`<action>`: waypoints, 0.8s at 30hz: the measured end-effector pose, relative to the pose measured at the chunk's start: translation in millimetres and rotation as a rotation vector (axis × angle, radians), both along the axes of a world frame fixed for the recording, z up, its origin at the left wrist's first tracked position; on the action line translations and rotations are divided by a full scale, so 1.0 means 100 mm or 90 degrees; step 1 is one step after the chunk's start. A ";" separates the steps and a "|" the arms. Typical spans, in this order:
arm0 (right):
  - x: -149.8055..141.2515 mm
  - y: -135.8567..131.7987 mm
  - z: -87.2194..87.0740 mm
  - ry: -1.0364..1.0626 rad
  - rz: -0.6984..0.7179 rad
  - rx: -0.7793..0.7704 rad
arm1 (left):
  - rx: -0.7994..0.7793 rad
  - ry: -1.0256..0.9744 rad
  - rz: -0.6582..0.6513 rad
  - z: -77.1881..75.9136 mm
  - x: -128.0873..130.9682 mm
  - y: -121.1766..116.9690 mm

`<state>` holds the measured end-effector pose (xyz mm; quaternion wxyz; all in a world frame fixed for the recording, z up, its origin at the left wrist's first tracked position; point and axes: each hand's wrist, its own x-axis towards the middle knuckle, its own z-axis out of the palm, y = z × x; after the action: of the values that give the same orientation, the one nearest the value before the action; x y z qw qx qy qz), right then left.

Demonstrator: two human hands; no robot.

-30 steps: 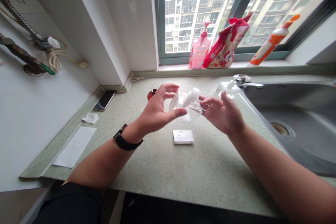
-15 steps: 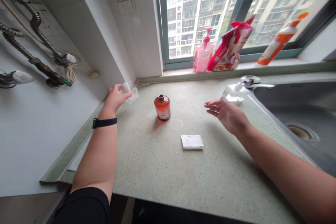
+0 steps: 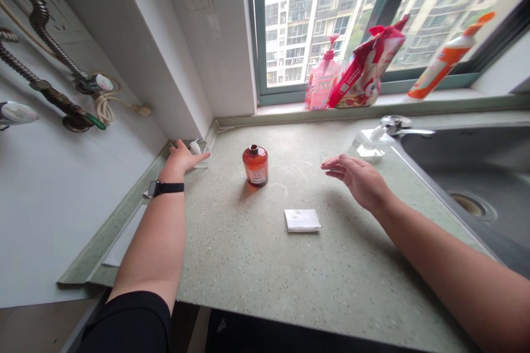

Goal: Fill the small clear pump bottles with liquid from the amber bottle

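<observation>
Here, the left hand [image 3: 176,162] lies open, fingers spread, just beside a clear plastic cup [image 3: 199,151] left of an orange bottle [image 3: 255,166]. The right hand [image 3: 358,179] hovers open, right of the bottle, above the counter [image 3: 314,270].

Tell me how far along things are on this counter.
Done: the amber bottle stands upright on the speckled counter. In hand: nothing; the left hand lies open beside a clear plastic piece, the right hand open above the counter. Left: a folded white tissue lies flat.
</observation>
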<state>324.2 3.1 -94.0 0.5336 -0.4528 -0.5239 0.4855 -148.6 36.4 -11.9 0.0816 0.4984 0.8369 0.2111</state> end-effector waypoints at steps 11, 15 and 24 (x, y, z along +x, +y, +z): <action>-0.06 -0.05 0.04 -0.046 0.002 0.032 | 0.334 -0.006 -0.340 0.53 0.55 -0.38; 0.00 0.00 0.04 -0.083 -0.018 0.085 | 0.154 -0.039 -0.418 0.40 0.74 -0.35; 0.60 0.35 -0.04 -0.233 -0.316 0.206 | -0.092 -0.124 -0.490 0.09 1.09 -0.23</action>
<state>384.5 38.0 -97.6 0.5975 -0.5551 -0.5553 0.1624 -39.4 13.6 -2.8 0.2685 0.7459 0.5903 0.1517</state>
